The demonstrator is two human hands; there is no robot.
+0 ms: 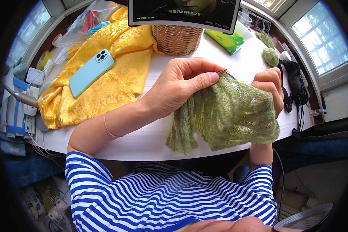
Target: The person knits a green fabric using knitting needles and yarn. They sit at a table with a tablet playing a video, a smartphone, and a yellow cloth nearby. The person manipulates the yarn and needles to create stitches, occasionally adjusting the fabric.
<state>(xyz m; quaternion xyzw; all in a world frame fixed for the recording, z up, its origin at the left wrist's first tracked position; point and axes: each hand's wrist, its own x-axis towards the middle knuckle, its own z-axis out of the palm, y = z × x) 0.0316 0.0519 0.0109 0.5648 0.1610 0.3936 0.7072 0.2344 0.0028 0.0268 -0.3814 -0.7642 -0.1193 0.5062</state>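
Observation:
A green lacy piece of knitting (236,116) hangs from both hands above the near edge of the white table. My left hand (178,83) pinches its top edge between thumb and forefinger. The dark tip of a knitting needle (230,75) shows just right of that thumb. On the other side, my right hand (270,83) is closed with bent fingers at the upper right of the knitting; the fabric covers part of this hand. Whatever lies inside its curled fingers is hidden. The knitting's lower edge hangs loose in folds.
A light blue phone (92,73) lies on yellow patterned cloth (123,79) at the left. Behind my hands stand a wicker basket (176,38) and a screen (183,17). Farther right are a green packet (225,40), a green yarn ball (270,57) and black straps (297,83).

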